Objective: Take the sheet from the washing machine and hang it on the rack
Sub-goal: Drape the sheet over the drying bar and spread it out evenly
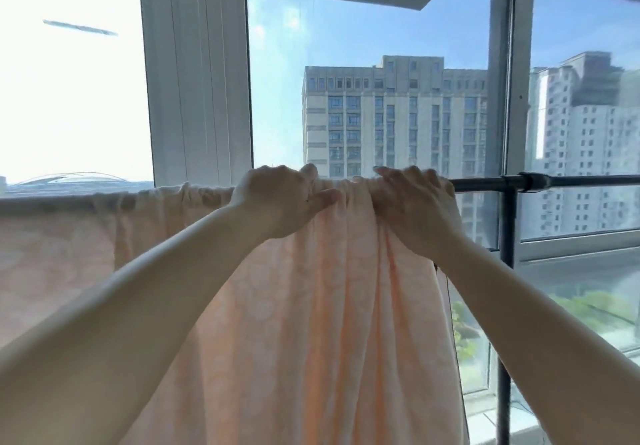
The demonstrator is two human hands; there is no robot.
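A pale peach patterned sheet [311, 323] hangs draped over the black top bar of the rack [485, 184], bunched in folds along the bar and falling out of view below. My left hand [277, 198] grips a bunch of the sheet at the bar, fingers curled over the top and thumb pressed on the front. My right hand [412, 202] sits just to its right, fingers curled over the sheet's bunched edge on the bar. The bar is bare to the right of my right hand.
The rack's black upright post [507, 271] stands at the right, joined to the bar by a connector [530, 181]. Close behind is a large window with white frames [197, 74]. Tall buildings show outside.
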